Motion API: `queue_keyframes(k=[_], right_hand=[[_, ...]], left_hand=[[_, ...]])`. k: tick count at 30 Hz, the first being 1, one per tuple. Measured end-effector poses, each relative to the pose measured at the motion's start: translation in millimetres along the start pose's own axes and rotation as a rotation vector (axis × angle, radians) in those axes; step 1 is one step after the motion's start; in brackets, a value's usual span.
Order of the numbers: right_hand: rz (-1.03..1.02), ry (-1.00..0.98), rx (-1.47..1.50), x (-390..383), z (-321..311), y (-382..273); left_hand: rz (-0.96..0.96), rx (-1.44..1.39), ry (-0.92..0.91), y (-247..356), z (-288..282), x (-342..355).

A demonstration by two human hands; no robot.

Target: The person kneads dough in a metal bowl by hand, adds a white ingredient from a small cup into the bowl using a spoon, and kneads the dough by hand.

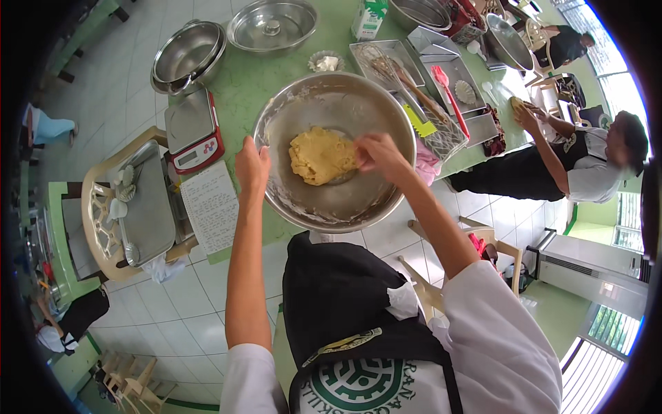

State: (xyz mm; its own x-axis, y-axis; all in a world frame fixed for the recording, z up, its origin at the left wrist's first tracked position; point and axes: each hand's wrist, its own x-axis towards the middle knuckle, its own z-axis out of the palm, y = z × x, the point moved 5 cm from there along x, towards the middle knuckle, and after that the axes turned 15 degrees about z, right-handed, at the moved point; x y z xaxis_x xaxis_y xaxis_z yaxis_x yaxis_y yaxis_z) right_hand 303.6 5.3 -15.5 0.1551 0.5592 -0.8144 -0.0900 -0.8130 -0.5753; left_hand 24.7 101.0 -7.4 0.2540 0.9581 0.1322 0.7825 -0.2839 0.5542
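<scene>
My left hand [253,163] grips the left rim of a large steel bowl [331,207], its fingers wrapped at the edge. A lumpy yellow mass of dough [318,155] lies inside, a little left of the middle, with white smears on the bowl wall around it. My right hand [378,153] is in the bowl with curled fingers at the dough's right edge. A red-and-silver scale [192,130] and a handwritten sheet [209,203] lie left of the bowl. A small fluted cup with a white substance [326,63] is just behind it.
Steel pans [272,24], a carton [369,19], trays with a red brush [445,86] and utensils cover the green table [241,83]. A chair [103,207] holds a tray at left. At right a co-worker [593,152] handles something yellow; other people are at the edges.
</scene>
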Motion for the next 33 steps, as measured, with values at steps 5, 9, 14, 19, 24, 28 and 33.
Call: queue_keyframes(k=[5, 9, 14, 19, 24, 28, 33], right_hand=[[-0.708, 0.586, -0.38, 33, -19, -50], [-0.71, 0.444, -0.312, 64, 26, -34], [-0.808, 0.506, -0.51, 25, 61, 14], [-0.705, 0.81, -0.587, 48, 52, -10], [-0.716, 0.954, -0.463, 70, 53, -39], [-0.677, 0.688, -0.176, 79, 53, -22], [-0.4, 0.278, -0.18, 32, 52, -44]], left_hand=[[0.149, 0.031, 0.08, 34, 6, 17], [0.108, 0.02, 0.015, 46, 18, 23], [0.129, 0.033, 0.03, 26, 9, 17], [0.143, -0.046, -0.139, 38, 21, 31], [0.137, -0.124, -0.127, 43, 16, 31], [0.11, -0.072, -0.151, 44, 23, 33], [0.146, 0.004, -0.082, 35, 19, 30]])
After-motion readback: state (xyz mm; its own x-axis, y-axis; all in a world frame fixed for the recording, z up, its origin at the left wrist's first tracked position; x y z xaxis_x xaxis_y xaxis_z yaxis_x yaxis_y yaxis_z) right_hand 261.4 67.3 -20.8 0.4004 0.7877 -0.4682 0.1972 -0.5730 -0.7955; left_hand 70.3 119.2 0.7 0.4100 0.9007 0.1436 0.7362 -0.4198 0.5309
